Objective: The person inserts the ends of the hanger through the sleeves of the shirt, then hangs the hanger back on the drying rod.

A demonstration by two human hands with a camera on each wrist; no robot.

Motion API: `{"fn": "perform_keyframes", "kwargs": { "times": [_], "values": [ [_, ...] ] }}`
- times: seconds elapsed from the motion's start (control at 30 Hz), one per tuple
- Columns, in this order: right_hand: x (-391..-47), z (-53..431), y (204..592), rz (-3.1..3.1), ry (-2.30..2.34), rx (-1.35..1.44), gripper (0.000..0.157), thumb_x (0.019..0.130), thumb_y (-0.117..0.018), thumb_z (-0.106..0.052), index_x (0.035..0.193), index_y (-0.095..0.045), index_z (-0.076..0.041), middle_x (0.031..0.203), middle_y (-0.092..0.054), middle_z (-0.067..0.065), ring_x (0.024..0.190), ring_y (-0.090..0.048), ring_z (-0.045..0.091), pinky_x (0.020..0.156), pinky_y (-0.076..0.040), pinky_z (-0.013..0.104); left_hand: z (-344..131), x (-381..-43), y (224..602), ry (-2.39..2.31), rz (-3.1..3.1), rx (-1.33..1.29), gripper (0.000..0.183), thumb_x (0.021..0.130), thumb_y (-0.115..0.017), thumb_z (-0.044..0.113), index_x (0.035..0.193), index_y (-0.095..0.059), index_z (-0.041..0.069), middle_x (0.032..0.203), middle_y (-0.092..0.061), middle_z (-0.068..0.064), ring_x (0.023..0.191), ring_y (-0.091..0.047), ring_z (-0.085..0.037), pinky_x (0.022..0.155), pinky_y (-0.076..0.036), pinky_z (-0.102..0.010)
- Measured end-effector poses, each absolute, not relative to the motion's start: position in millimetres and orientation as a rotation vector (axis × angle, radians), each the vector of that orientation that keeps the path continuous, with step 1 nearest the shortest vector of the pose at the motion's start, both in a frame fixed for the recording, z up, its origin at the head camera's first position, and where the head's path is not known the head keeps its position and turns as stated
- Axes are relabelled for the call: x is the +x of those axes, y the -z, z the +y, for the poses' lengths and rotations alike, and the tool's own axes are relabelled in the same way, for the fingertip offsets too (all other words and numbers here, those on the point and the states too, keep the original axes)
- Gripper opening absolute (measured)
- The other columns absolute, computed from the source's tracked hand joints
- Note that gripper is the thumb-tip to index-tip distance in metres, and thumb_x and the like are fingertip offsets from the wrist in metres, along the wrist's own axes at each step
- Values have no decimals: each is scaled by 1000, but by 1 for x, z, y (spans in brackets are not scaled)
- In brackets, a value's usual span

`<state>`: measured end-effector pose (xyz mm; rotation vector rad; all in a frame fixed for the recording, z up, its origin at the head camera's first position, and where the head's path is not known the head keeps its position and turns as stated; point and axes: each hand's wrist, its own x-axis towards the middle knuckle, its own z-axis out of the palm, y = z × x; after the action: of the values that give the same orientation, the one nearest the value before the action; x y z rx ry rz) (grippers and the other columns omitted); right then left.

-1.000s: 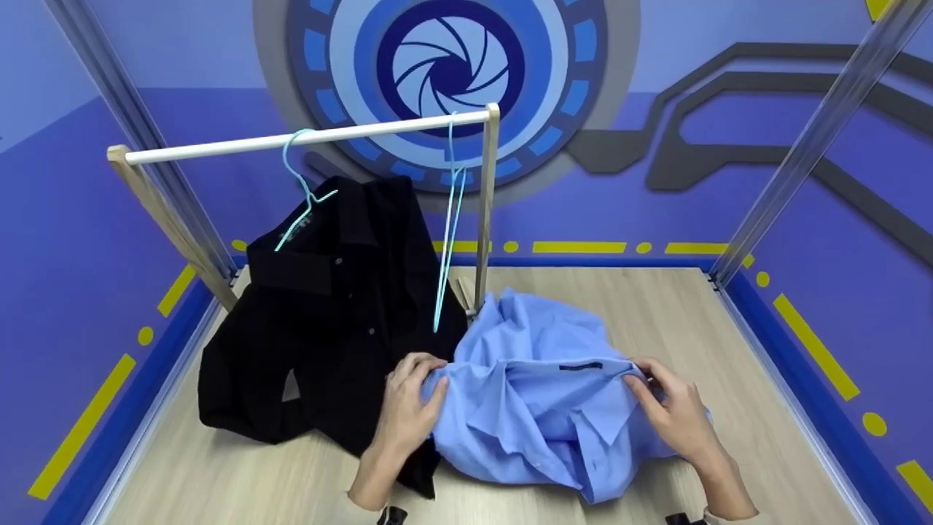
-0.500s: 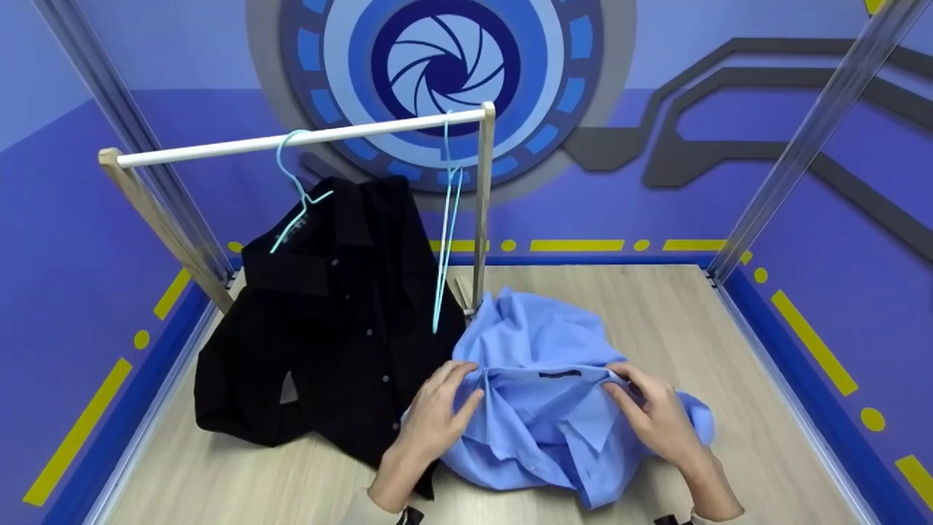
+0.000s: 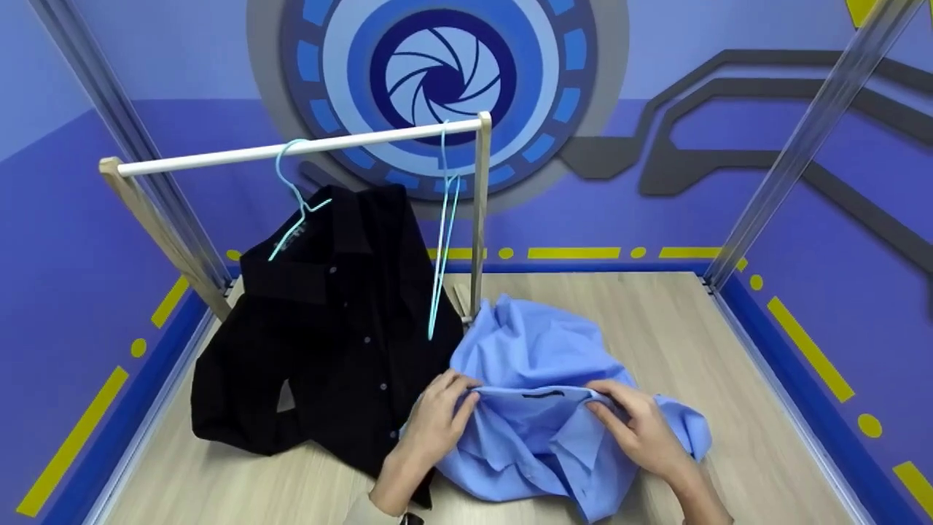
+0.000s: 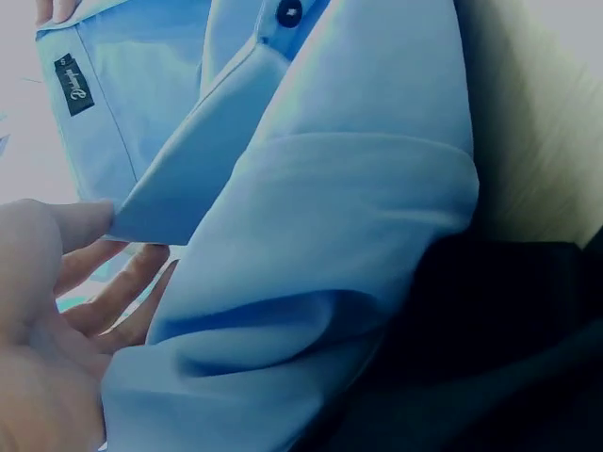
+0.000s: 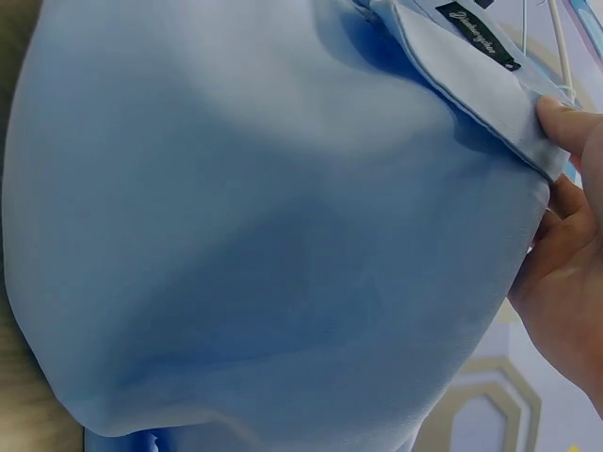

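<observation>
A light blue shirt [image 3: 539,343] lies bunched on the wooden table, its collar drawn up between my two hands. My left hand [image 3: 435,415] pinches the collar's left side between thumb and fingers, as the left wrist view shows too. On the other side, my right hand [image 3: 641,426] pinches the collar at its right fold. A dark label [image 4: 73,85] sits inside the neck between them. Just left of the blue shirt hangs a black shirt [image 3: 350,313] on a light blue hanger [image 3: 299,211]. The blue shirt's lower part is hidden under its folds.
A rack with a white rail [image 3: 306,146] and wooden posts stands at the back left. A bare light blue hanger [image 3: 442,262] hangs near its right post [image 3: 479,211]. Patterned blue walls and metal profiles border the table [image 3: 729,408].
Both hands have come closer together, the left moving right and the right moving left. The collar between them is drawn in and sits slightly lower in view.
</observation>
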<state>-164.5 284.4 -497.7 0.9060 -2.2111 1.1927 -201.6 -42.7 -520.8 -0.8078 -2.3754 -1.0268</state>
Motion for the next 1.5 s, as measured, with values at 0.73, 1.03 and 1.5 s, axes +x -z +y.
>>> {"fn": "perform_keyframes", "kwargs": {
  "times": [0.73,1.03,1.5],
  "values": [
    [-162,309,512,-2649,-1022,748,27,99,-71,-14,125,-69,-8,120,-69,-8,109,-66,16,87,-55,42,-47,-205,525,1230,-2190,-659,5,96,-71,6,97,-76,4,95,-70,0,81,-67,-10,71,-56,-22],
    [-165,330,522,-2629,-869,747,42,80,-71,15,116,-71,-6,113,-69,-4,105,-65,17,87,-51,32,-52,-208,524,1277,-2160,-631,6,97,-70,3,98,-76,3,94,-70,-1,82,-68,-12,70,-59,-28],
    [-167,351,525,-2843,-773,391,23,87,-71,10,105,-72,-3,104,-73,7,100,-70,29,87,-55,48,-64,-211,522,1250,-2135,-557,6,97,-70,6,97,-76,6,92,-70,0,83,-68,-10,72,-58,-28]
  ]
}}
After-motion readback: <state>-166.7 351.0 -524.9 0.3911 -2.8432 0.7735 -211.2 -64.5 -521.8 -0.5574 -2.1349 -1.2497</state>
